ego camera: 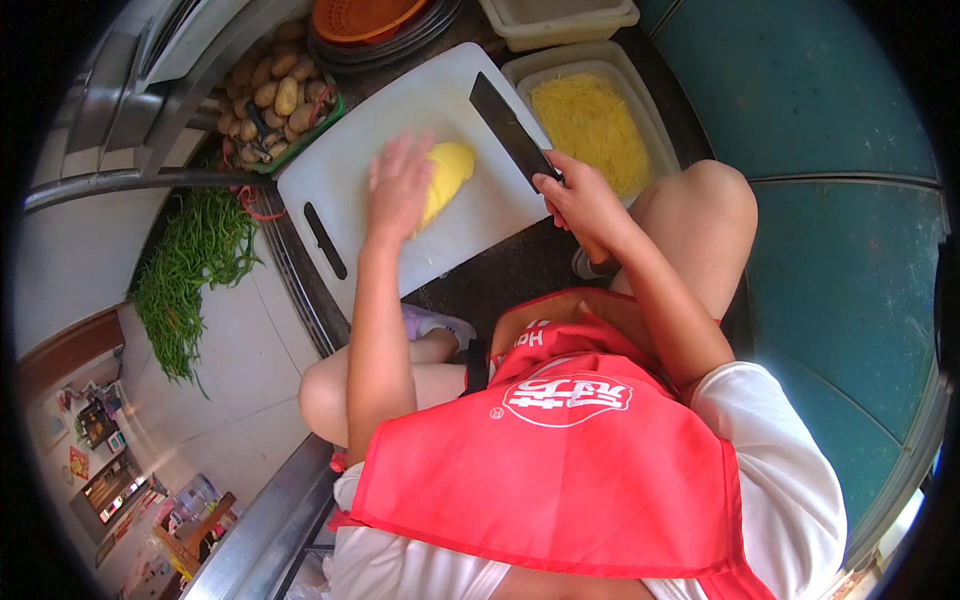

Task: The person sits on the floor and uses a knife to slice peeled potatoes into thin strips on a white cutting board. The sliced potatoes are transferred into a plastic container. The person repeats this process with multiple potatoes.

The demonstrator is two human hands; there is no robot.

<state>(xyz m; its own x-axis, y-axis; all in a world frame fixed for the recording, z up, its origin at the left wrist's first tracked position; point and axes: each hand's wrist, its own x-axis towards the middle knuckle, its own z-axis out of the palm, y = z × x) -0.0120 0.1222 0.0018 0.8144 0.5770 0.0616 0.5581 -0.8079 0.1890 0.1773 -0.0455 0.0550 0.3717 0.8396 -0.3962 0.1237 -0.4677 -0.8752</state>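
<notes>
A heap of peeled yellow potato [448, 174], which looks sliced, lies on a white plastic cutting board [360, 180]. My left hand [400, 184], blurred by motion, is spread flat at its left side and covers part of it. Whether the palm presses on the potato or hovers just above, I cannot tell. In my right hand [581, 195] is the wooden handle of a cleaver [514, 131]. Its dark, broad blade points up and to the left above the board's right edge, apart from the potato.
Right of the board, a plastic tub [664, 127] holds shredded potato [589, 124]. Whole potatoes [274, 94] fill a green basket [311, 135], with a peeler on top. Orange colanders [367, 19] and more tubs [562, 26] stand behind. Green long beans [187, 277] lie on the left.
</notes>
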